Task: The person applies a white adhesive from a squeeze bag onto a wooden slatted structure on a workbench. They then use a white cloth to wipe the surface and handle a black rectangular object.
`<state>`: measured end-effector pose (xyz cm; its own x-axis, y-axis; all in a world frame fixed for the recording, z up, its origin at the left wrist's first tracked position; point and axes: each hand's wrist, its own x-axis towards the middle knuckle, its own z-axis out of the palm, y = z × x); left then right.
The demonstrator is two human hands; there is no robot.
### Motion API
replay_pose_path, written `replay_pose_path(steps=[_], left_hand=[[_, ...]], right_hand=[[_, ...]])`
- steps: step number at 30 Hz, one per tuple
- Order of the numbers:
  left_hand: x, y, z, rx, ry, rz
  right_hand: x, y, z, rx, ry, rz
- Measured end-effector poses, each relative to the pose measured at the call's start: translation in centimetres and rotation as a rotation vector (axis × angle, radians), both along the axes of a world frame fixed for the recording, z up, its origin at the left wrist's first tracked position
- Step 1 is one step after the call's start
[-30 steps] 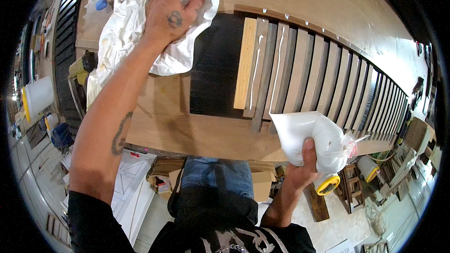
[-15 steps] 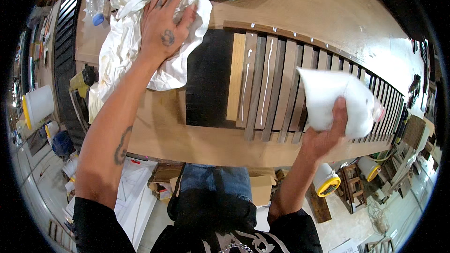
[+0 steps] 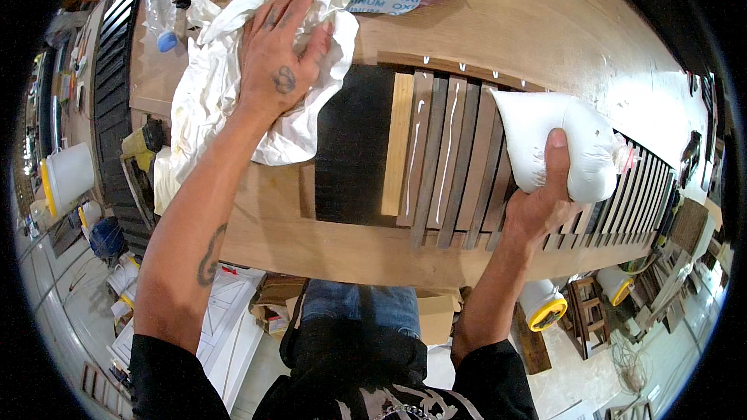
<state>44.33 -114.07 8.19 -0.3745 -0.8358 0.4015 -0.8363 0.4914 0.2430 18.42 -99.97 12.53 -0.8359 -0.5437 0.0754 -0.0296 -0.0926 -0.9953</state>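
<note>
Fingers (image 3: 556,144) of right hand (image 3: 538,208) gripping plump white bag (image 3: 587,144) over slats (image 3: 475,167) along front edge of worktop (image 3: 350,255); left hand (image 3: 278,70) spread on crumpled white cloth (image 3: 206,78) near left edge. White lines (image 3: 448,148) already on two brown slats, dabs (image 3: 463,67) on back rail (image 3: 403,58); next slats seemingly uncoated, rest unclear.

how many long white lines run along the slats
2: one line just right of the yellowish strip, another line farther right; the white bag may hide more.
</note>
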Motion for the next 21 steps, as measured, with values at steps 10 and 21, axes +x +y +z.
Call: replay_pose_path(steps=[10, 21], left_hand=[[-0.1, 0.1, 0.2, -0.011, -0.008, -0.012], [0.1, -0.1, -0.5, -0.069, 0.002, -0.016]], right_hand=[[0.0, 1.8, 0.5, -0.034, -0.136, 0.038], [0.1, 5.8, -0.3, 0.026, -0.067, 0.038]])
